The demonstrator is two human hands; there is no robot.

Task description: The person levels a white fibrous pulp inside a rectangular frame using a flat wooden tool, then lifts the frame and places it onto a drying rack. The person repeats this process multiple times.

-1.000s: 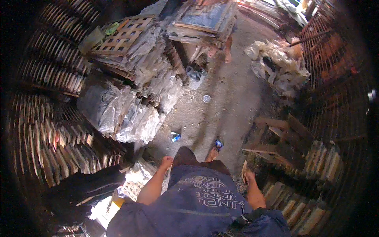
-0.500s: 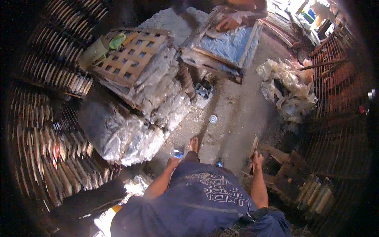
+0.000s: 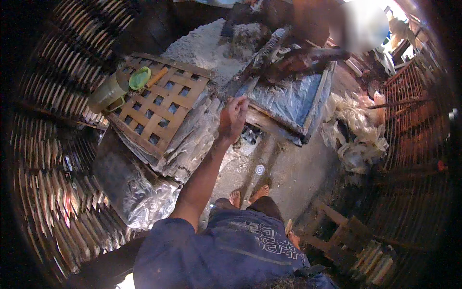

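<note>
My left hand (image 3: 233, 115) reaches forward, fingers bent together at the near left corner of a wooden-framed tray (image 3: 303, 101) lined with crumpled plastic; what they grip is unclear. Down at my right side, my right hand (image 3: 293, 239) holds a small wooden piece (image 3: 288, 225), partly hidden by my body. Another person (image 3: 310, 21) bends over the tray, a hand and forearm (image 3: 284, 67) across it. Left of my reaching hand, a woven lattice panel (image 3: 168, 111) tops a plastic-wrapped stack and bears a green dish (image 3: 140, 77) and an olive mug (image 3: 103, 96).
A pale powder heap (image 3: 195, 43) lies behind the stack. Slatted walls (image 3: 57, 183) curve along both sides. Crumpled plastic (image 3: 353, 144) is piled at right, above a low wooden stand (image 3: 327, 233). A small round disc (image 3: 260, 169) lies on the floor (image 3: 284, 173).
I have come closer to the tray and stack. My left arm has lifted from my side and stretched forward to the tray. The other person now leans farther over it.
</note>
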